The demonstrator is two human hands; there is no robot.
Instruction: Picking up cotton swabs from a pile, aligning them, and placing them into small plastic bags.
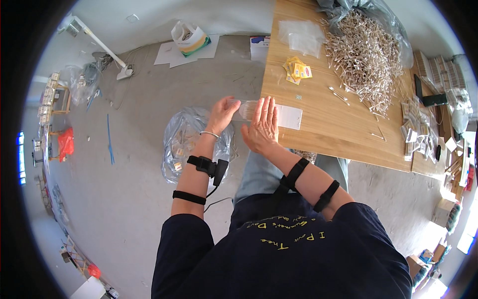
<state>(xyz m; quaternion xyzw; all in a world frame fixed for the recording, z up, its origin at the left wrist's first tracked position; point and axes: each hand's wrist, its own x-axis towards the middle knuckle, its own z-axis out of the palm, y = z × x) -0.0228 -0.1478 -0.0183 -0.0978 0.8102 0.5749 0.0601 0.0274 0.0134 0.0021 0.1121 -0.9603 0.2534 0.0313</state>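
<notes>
My left hand (222, 113) grips the end of a small clear plastic bag (281, 115) filled with thin sticks, at the near edge of a wooden table (333, 129). Over the same bag lies my right hand (262, 124), flat, with fingers spread, pressing it onto the table edge. The bag's white header part sticks out to the right of that hand. A big heap of cotton swabs (366, 55) lies further back on the table, spilling from a clear sack.
Small yellow packets (298, 70) and empty clear bags (301, 36) lie on the table. Filled packs (416, 132) crowd its right end. On the concrete floor below my left arm stands a clear plastic sack (186, 139) holding packs. Papers and a bag (190, 40) lie further off.
</notes>
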